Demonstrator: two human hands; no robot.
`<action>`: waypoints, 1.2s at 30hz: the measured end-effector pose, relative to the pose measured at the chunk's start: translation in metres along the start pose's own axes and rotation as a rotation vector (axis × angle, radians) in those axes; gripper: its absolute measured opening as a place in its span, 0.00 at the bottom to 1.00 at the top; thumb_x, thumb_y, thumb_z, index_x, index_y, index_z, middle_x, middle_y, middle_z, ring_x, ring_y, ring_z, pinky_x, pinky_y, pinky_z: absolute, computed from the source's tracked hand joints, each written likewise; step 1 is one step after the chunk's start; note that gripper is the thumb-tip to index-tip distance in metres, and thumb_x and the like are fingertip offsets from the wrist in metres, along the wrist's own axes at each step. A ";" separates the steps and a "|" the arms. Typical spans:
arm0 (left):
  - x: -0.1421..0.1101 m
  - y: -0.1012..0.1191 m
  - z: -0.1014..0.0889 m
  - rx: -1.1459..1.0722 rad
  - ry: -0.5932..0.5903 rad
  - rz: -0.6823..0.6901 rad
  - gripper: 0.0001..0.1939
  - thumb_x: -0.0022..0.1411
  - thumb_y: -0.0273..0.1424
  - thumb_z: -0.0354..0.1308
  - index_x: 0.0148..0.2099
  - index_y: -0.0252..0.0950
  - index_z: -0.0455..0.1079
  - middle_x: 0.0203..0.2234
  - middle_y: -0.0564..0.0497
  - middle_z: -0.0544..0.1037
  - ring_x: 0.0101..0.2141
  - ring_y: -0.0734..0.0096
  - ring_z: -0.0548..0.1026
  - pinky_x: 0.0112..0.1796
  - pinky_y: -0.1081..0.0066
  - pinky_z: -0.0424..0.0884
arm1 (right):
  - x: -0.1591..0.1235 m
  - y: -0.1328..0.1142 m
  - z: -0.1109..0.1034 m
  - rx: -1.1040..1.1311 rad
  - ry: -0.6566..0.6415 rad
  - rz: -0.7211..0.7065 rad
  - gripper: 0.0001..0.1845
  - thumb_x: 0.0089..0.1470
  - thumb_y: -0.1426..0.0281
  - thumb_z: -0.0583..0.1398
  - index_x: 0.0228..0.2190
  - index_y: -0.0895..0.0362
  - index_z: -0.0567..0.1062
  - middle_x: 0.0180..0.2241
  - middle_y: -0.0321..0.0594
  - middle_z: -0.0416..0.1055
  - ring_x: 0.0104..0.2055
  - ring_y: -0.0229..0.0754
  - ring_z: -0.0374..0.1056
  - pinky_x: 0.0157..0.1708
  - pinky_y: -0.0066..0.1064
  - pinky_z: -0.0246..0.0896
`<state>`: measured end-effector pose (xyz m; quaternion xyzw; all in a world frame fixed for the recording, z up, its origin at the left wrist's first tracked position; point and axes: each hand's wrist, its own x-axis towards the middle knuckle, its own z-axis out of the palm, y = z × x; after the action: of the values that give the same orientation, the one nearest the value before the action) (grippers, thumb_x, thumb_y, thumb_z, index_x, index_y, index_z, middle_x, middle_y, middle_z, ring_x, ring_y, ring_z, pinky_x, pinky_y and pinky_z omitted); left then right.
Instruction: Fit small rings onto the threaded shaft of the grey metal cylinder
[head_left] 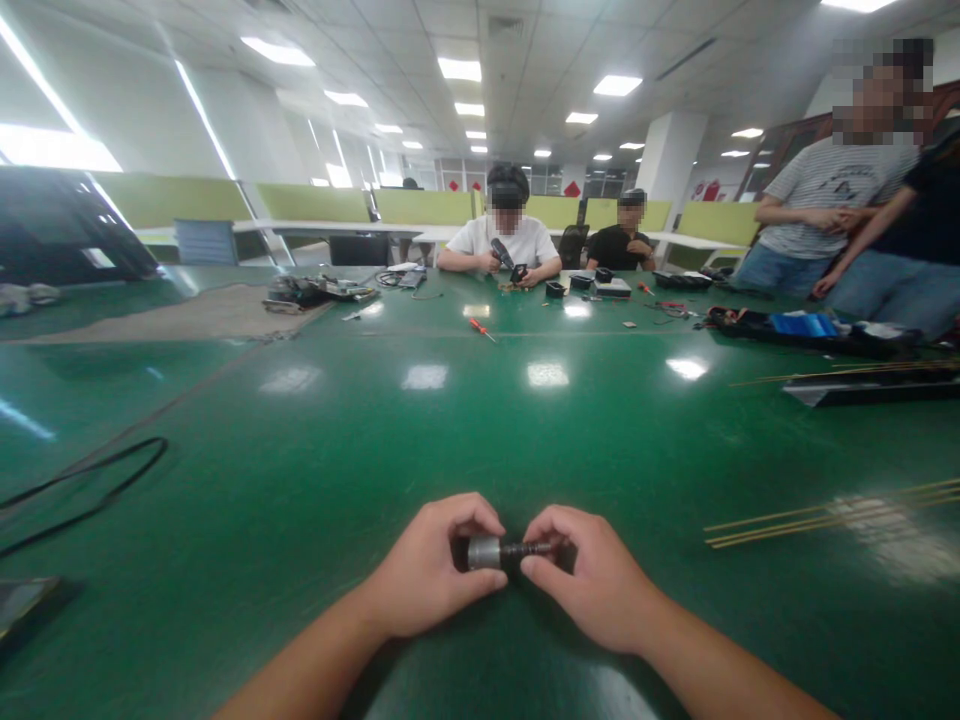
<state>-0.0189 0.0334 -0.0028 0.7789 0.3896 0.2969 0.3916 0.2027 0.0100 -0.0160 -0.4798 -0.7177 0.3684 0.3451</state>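
holds metal cylinder [485,553] in left hand [431,570], thumb and fingers curled closely around it. holds far end of dark ribbed shaft [523,549], aligned with metal cylinder, in narrow grip of right hand [598,575]. locates both over green table [337,430], nearer than red screwdriver [480,328].

head-worn | looks forward and down | close above green table [375,430]
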 end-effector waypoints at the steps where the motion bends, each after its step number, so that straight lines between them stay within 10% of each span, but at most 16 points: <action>1: 0.000 0.000 0.000 -0.004 0.000 0.000 0.12 0.53 0.33 0.67 0.38 0.34 0.70 0.30 0.52 0.72 0.31 0.68 0.70 0.32 0.72 0.64 | 0.000 0.000 0.000 0.002 0.000 0.001 0.04 0.51 0.73 0.64 0.32 0.55 0.77 0.29 0.34 0.75 0.31 0.39 0.69 0.32 0.29 0.59; 36: 0.000 -0.004 0.000 -0.095 0.014 -0.043 0.14 0.52 0.34 0.69 0.37 0.33 0.70 0.30 0.51 0.73 0.30 0.67 0.70 0.31 0.71 0.65 | 0.001 0.000 0.000 0.103 0.005 0.048 0.03 0.52 0.73 0.63 0.32 0.56 0.76 0.25 0.32 0.71 0.28 0.37 0.66 0.30 0.27 0.58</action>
<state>-0.0207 0.0351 -0.0063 0.7488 0.3946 0.3117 0.4317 0.2023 0.0111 -0.0156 -0.4795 -0.6851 0.4117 0.3623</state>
